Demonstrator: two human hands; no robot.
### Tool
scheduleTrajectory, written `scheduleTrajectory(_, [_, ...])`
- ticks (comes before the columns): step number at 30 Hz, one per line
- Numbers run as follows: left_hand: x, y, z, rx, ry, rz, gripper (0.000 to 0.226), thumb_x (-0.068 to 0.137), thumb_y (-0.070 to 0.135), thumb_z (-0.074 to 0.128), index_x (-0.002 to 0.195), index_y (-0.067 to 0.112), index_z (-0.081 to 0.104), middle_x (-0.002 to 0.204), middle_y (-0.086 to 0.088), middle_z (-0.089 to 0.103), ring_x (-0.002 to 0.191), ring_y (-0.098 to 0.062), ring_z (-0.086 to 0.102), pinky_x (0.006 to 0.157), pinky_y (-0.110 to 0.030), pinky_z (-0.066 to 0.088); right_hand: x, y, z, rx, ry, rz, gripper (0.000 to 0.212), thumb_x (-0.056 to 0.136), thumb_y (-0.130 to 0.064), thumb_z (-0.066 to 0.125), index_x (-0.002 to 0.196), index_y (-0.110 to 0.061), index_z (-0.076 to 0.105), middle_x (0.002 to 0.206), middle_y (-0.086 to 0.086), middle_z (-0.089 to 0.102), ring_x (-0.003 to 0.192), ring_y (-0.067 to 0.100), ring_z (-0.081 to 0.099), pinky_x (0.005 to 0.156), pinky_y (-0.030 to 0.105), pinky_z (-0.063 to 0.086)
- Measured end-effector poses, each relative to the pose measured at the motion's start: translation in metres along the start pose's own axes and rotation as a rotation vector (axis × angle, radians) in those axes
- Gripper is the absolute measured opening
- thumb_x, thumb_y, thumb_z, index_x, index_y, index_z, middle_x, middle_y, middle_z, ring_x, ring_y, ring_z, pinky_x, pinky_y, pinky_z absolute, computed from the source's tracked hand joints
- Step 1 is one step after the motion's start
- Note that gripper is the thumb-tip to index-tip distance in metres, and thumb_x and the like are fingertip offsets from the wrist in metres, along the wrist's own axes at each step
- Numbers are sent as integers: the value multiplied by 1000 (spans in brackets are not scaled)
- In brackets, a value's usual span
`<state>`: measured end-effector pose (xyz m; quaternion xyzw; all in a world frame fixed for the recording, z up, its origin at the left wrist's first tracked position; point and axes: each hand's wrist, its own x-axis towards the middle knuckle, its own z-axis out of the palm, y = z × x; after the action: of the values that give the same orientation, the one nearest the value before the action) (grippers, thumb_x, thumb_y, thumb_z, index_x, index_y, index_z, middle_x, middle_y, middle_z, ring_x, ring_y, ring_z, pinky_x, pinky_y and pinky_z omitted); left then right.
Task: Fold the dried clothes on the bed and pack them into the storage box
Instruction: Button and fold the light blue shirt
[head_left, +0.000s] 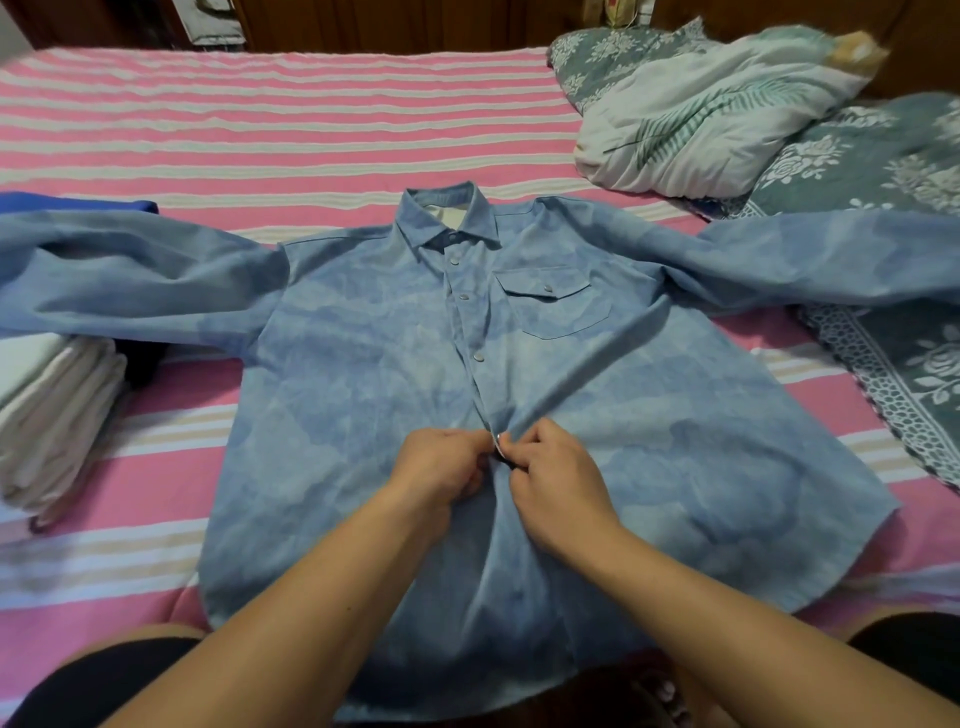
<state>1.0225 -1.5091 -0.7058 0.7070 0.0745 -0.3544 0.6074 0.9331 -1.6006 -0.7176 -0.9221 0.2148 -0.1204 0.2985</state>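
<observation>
One pink-and-white striped bedsheet (311, 119) carries my pale blue long-sleeved button-up shirt (363, 374), spread face up mid-bed, hem at near edge. Folded white clothes stack (52, 410) at left edge. My left hand (441, 462) and right hand (556, 478) pinch shirt's placket at a metal snap (497, 439).

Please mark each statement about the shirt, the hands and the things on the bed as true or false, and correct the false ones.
1. Both hands pinch the front placket of the blue shirt. True: the left hand and the right hand meet at a button low on the front.
2. The shirt lies face down. False: its collar, buttons and chest pocket face up.
3. The sleeves are already folded in. False: both are spread out sideways.
4. A stack of folded white clothes lies by the person's left side. True.
5. The pillow rests on the shirt. False: it lies apart, near the far right corner.
</observation>
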Motion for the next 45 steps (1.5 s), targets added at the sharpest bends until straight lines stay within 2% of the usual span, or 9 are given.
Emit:
scheduleTrajectory(6, [-1,4,-1,169,-19,68,26,86,1,68,63,8,61,52,-9,50,39,-15,43,47,-25,37,11,-5,-13,-120,-279,77,38,92,-13,51,123,-27,67,109,3,53,111,28,53,94,37,45])
scheduleTrajectory(11, [-45,-5,-10,789,151,462,13,91,32,61,97,22,53,90,-4,64,87,-27,62,72,-38,45,-20,-1,-56,-254,-388,148,69,83,-20,60,146,-36,38,125,5,45,124,30,47,102,37,43])
scheduleTrajectory(15, [-90,-25,-11,1336,162,561,43,97,59,41,92,20,57,100,-5,68,98,-33,63,76,-39,45,-42,27,-94,-215,-441,277,47,79,-10,64,119,-31,52,95,-14,56,98,18,58,67,18,40])
scheduleTrajectory(19, [-85,-49,6,1496,187,558,62,93,77,34,106,21,58,112,-5,67,102,-33,66,74,-38,44,-50,42,-104,-87,-385,314,35,78,-2,63,98,-30,58,85,-11,58,77,4,54,56,18,35])
scheduleTrajectory(24, [-86,-54,7,1459,134,515,54,93,68,51,113,18,57,117,-4,61,109,-31,63,72,-38,38,-50,43,-89,-18,-401,315,26,80,-4,61,89,-29,63,92,-7,65,86,13,61,66,27,48])
scheduleTrajectory(27, [-86,-45,0,1340,21,457,31,95,49,59,95,18,63,105,-6,67,103,-32,63,74,-36,45,-49,47,-95,59,-408,310,17,85,-11,68,88,-28,68,86,-6,69,81,12,64,72,31,51])
scheduleTrajectory(32, [-83,-23,-32,745,14,324,26,85,16,69,64,14,53,54,1,50,54,-16,47,52,-28,34,-50,49,-106,197,-456,354,25,90,-7,65,86,-31,73,81,-1,73,79,18,68,78,43,57])
scheduleTrajectory(37, [-86,-25,-35,240,-9,120,17,83,-3,73,88,11,65,70,-4,67,57,-15,60,56,-28,47,-59,24,-119,356,-444,319,20,95,-11,64,92,-27,76,87,-1,77,80,17,73,74,35,57])
scheduleTrajectory(45, [-86,-37,-27,272,-12,159,22,94,2,65,74,9,71,55,6,64,49,-2,58,48,-15,41,-75,-2,-67,-81,-251,-42,20,89,-22,62,104,-30,73,81,-8,61,85,14,61,74,30,44])
